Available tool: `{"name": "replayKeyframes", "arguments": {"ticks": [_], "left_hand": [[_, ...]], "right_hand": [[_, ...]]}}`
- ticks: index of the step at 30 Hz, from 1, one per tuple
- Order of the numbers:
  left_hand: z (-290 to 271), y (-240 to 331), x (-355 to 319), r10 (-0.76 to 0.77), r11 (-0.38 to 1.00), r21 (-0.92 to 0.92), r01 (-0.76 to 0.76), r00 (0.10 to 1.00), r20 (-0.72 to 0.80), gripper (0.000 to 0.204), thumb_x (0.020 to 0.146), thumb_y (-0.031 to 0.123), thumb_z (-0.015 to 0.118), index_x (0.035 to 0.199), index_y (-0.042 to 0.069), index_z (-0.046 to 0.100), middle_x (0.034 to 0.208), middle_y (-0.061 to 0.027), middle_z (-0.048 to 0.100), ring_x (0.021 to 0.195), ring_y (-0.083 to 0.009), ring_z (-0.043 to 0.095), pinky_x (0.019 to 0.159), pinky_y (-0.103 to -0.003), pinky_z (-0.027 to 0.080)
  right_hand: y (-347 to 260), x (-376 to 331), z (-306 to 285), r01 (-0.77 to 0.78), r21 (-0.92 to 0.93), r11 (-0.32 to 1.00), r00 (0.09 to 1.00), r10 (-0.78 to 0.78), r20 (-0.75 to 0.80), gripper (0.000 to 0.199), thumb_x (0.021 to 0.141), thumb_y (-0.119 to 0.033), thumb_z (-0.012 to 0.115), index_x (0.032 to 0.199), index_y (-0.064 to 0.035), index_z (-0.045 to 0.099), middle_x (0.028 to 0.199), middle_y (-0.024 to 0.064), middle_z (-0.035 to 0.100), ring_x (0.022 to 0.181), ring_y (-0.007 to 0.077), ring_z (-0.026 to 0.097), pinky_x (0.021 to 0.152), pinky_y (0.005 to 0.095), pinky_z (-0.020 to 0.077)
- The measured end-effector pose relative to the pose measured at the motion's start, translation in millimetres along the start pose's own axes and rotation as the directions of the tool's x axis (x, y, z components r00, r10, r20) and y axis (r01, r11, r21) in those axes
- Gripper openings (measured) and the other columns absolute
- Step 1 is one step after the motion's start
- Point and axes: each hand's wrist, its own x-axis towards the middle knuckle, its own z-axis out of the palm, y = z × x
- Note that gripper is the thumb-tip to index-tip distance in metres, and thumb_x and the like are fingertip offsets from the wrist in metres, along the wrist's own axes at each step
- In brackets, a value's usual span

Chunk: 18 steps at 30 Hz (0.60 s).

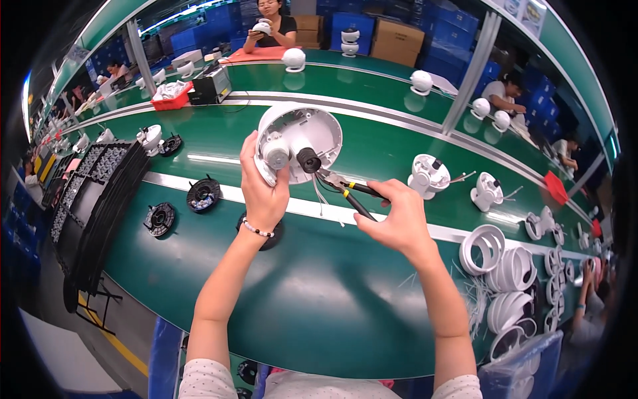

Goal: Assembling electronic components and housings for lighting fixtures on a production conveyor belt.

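Observation:
My left hand (pixel 266 193) is closed around the lower left side of a round white plastic housing (pixel 320 126), lifted above the green bench. Its open hollow faces me and holds a pale grey round part (pixel 276 155) and a black cylindrical part (pixel 308 160). Thin wires (pixel 319 197) hang from its lower edge. In my right hand (pixel 402 216) is a pair of cutting pliers (pixel 351 189) with black and yellow handles. The jaws lie at the housing's lower right rim, beside the wires; whether they touch a wire I cannot tell.
Black round parts (pixel 203 194) lie left on the green bench (pixel 299 312). A black rack of trays (pixel 100 193) stands farther left. White housings (pixel 429 174) with wires and stacked white rings (pixel 482 249) sit at right. Across the conveyor, a person (pixel 274 30) holds a white unit.

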Motion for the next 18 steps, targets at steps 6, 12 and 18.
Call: {"name": "replayKeyframes", "arguments": {"ticks": [6,12,18], "left_hand": [[24.4,30.0,-5.9,0.179,0.983,0.041,-0.177,0.983,-0.048,0.052,0.078,0.016,0.059,0.12,0.0,0.032,0.126,-0.0219,0.035,0.112,-0.036,0.041,0.092,-0.037,0.034],[47.6,27.6,-33.4,0.039,0.982,-0.169,-0.079,0.972,-0.23,0.056,0.08,0.008,0.055,0.126,-0.004,0.024,0.121,-0.0187,0.038,0.108,-0.025,0.044,0.091,-0.032,0.035],[55.6,35.2,-49.8,-0.065,0.966,-0.256,-0.016,0.951,-0.302,0.055,0.084,0.007,0.05,0.125,-0.006,0.016,0.116,-0.0179,0.041,0.104,-0.0213,0.045,0.088,-0.029,0.036]], "right_hand": [[-8.5,-26.0,-8.9,-0.151,0.042,0.988,0.975,0.156,-0.16,0.044,0.055,-0.026,0.066,0.088,0.0025,0.061,0.079,0.0162,0.058,0.073,0.0314,0.057,0.066,0.037,0.046],[-22.1,-38.9,-1.4,-0.17,0.099,0.98,0.922,0.194,-0.335,0.043,0.058,-0.027,0.065,0.091,0.0012,0.059,0.08,0.0146,0.056,0.071,0.0306,0.057,0.062,0.0376,0.0463],[-29.8,-51.2,-6.8,-0.154,0.051,0.987,0.906,0.162,-0.392,0.038,0.059,-0.023,0.066,0.089,0.0,0.059,0.077,0.0116,0.053,0.064,0.0273,0.057,0.055,0.0364,0.0459]]}}
